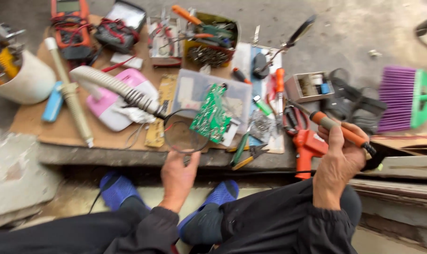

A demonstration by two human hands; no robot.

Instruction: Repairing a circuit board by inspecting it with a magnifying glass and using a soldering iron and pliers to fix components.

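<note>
Soldering iron (338, 128) in right hand (338, 162), tip seemingly up-left.

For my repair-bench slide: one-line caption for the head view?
Left hand at a round magnifier beside a green circuit board; right hand grips an orange-handled soldering iron.

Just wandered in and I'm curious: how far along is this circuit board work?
Early, it seems. Done: tools laid out, green circuit board propped on the clear box. In hand: right hand grips an orange-handled soldering iron; left hand touches the round magnifier. Left: the iron's tip is apart from the board.
</note>
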